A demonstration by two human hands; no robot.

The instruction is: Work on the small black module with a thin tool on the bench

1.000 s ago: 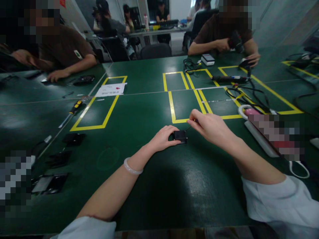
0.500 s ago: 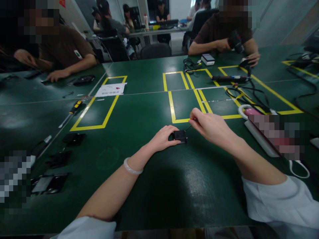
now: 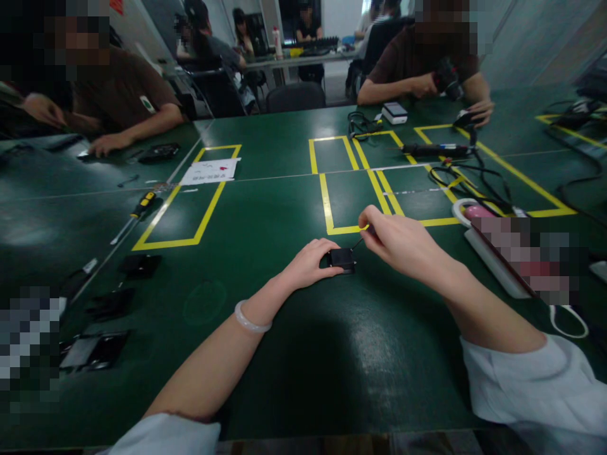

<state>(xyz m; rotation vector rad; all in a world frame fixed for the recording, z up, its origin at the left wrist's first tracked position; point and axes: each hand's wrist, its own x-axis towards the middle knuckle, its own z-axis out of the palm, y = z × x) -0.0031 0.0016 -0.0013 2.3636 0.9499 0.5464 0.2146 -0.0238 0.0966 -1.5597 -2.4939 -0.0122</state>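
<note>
My left hand (image 3: 317, 261) grips a small black rectangular block (image 3: 342, 260) between thumb and fingers, holding it on the green tabletop. Small bright spots, perhaps screw heads or pins, show at the block's corners. To its right, my right hand (image 3: 385, 236) is closed, thumb and fingers pinched on a thin dark rod (image 3: 359, 242). That rod slants down from the fingertips to the block's far right corner. Whether it is a hex key or a wire I cannot tell, and its upper end is hidden in the fingers.
Several black parts (image 3: 110, 303) and a yellow-black screwdriver (image 3: 145, 203) lie left. A labelled white paper (image 3: 211, 170) sits within yellow tape. At right are a phone-like item (image 3: 515, 259), tangled cables and a black pen-shaped driver (image 3: 436, 150). Two co-workers sit opposite, one holding a drill (image 3: 448, 79).
Both hands and the block stay nearly where they were. The fingers of my right hand have shifted very slightly around the rod.
</note>
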